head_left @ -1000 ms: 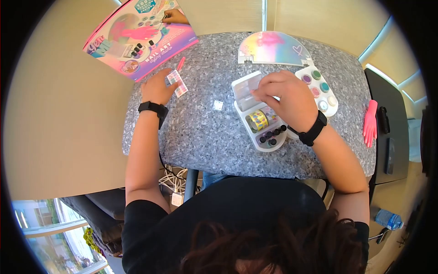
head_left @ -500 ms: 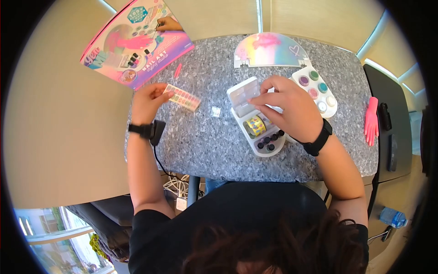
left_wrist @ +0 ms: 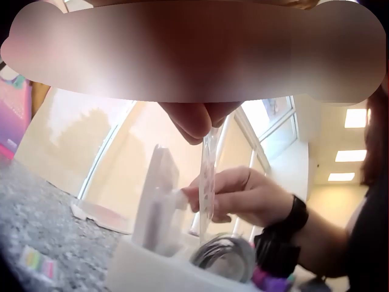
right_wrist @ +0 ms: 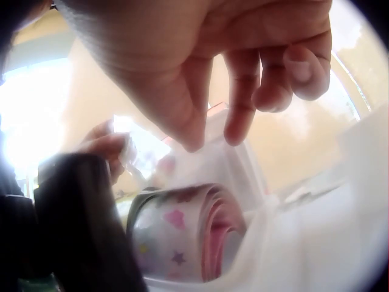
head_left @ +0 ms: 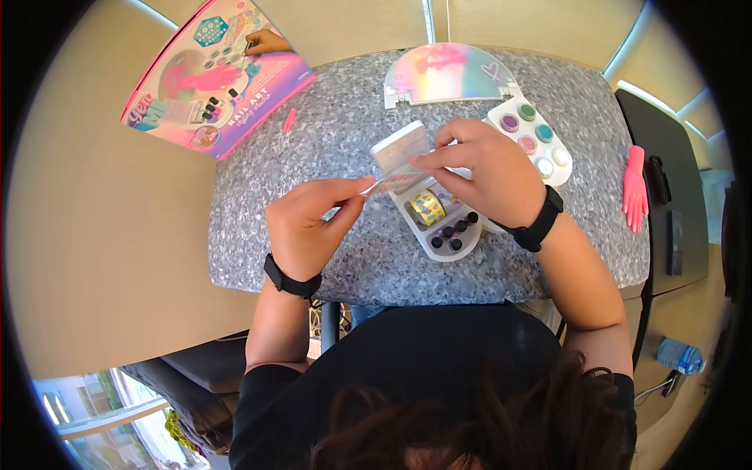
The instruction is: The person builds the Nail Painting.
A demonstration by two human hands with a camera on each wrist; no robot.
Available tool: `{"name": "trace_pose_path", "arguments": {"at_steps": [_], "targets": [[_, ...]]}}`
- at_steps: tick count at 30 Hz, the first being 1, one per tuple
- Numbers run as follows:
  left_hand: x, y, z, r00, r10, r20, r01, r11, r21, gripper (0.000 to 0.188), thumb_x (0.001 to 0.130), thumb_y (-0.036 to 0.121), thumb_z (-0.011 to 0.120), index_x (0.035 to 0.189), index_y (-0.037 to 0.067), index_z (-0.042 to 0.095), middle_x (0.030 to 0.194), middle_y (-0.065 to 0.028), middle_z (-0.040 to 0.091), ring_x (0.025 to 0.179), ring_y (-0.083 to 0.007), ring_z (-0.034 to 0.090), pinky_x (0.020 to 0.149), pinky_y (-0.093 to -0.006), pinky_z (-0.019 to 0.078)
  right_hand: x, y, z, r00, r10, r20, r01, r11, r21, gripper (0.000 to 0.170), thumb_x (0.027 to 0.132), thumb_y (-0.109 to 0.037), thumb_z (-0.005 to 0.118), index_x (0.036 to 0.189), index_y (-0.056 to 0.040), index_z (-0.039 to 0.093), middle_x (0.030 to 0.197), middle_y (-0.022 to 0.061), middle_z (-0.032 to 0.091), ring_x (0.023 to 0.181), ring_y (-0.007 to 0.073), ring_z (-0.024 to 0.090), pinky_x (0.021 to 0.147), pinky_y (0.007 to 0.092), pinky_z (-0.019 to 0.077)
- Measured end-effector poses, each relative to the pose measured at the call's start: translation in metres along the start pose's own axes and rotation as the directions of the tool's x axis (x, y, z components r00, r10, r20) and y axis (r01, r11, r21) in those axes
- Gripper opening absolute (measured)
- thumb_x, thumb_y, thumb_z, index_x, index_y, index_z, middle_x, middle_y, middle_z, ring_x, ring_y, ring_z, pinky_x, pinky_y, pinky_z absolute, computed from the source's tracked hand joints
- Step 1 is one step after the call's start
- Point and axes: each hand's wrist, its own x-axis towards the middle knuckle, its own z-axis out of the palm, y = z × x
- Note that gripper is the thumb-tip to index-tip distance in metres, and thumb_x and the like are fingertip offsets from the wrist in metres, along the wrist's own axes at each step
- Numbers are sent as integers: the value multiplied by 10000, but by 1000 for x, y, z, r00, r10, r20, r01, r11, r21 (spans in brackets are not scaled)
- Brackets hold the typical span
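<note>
The left hand (head_left: 309,219) pinches a small sticker sheet (head_left: 382,186) by its end, thumb against finger, above the left side of a white case (head_left: 417,236). In the left wrist view the sheet (left_wrist: 207,182) hangs edge-on from the fingertips. Close by, the right hand (head_left: 493,168) has its thumb and index finger near the case's raised translucent lid (head_left: 398,146). From the right wrist, that hand (right_wrist: 243,55) shows a gap between thumb and index finger, its other fingers loosely bent. A patterned tape roll (right_wrist: 176,234) sits in the case below; black-capped bottles (head_left: 448,232) stand beside it.
A large box (head_left: 223,82) stands at the back left, near a pink stick (head_left: 290,121). Behind the case lie a rainbow panel (head_left: 450,74) and a tray of round pots (head_left: 527,144). A pink model hand (head_left: 635,192) lies at the right edge.
The left hand has picked up the sticker sheet from the table's left and carried it right, to the case. The right hand has stayed by the lid.
</note>
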Motion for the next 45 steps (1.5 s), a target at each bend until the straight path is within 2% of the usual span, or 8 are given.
{"name": "trace_pose_path", "arguments": {"at_steps": [15, 21, 23, 31, 36, 40, 42, 45], "targets": [[35, 28, 29, 940, 142, 312, -248, 909, 334, 307, 964, 92, 788, 1265, 150, 799, 962, -105, 785, 887, -322, 763, 738, -421, 610, 1, -14, -2, 999, 43, -15, -44, 998, -43, 111, 907, -137, 818, 1004, -85, 831, 966, 70, 740, 955, 317, 717, 829, 429, 587], [37, 16, 2, 994, -109, 2, 109, 994, 29, 477, 943, 322, 904, 1276, 15, 756, 1317, -92, 805, 648, -168, 764, 618, -307, 591, 4, -19, 0, 985, 165, -40, -161, 982, 94, 75, 922, -140, 827, 964, -78, 820, 902, 85, 752, 820, 314, 708, 750, 417, 571], [54, -19, -15, 909, -386, -161, 407, 905, 126, 455, 928, 424, 899, 1209, 84, 785, 1094, -105, 847, 740, -271, 801, 688, -391, 609, 3, -19, 1, 975, 223, -11, -219, 964, 151, 74, 926, -144, 831, 955, -77, 818, 900, 86, 756, 782, 307, 700, 723, 409, 563], [88, -234, -30, 832, -546, -99, 511, 685, 518, 582, 922, 533, 847, 1278, 77, 786, 1103, -97, 841, 1055, -272, 792, 931, -415, 595, 2, -14, 4, 949, 306, 76, -316, 919, 236, 160, 934, -139, 851, 1088, -94, 843, 956, 68, 752, 741, 229, 664, 681, 342, 533], [111, -248, -19, 753, -650, 106, 476, 649, 594, 512, 888, 532, 862, 1126, 80, 829, 1095, -127, 844, 1058, -325, 792, 947, -443, 604, 8, -32, -9, 984, 169, -62, -153, 967, 206, 345, 904, -131, 879, 1244, -116, 819, 1093, 48, 713, 777, 204, 631, 696, 333, 532], [101, -214, -12, 785, -618, 29, 458, 611, 646, 429, 907, 457, 868, 1081, 67, 827, 1062, -131, 837, 990, -298, 789, 908, -429, 603, 7, -37, -19, 984, 106, -140, -73, 973, 217, 413, 898, -112, 878, 1303, -105, 801, 1114, 46, 713, 763, 169, 590, 684, 308, 507], [82, -202, -11, 918, -396, 21, 384, 902, 197, 268, 971, 317, 827, 1047, 60, 811, 979, -124, 816, 912, -255, 769, 861, -397, 585, 5, -41, -22, 980, 137, -143, -99, 965, 245, 427, 890, -105, 885, 1309, -109, 801, 1123, 43, 723, 744, 151, 565, 668, 293, 489], [49, -70, -20, 983, -183, 35, 186, 974, -130, 76, 948, 134, 820, 980, 78, 780, 908, -81, 787, 848, -201, 737, 835, -350, 531, 0, -51, -26, 968, 206, -140, -150, 931, 333, 460, 875, -99, 904, 1322, -122, 800, 1151, 41, 741, 703, 123, 517, 636, 270, 456]]}}
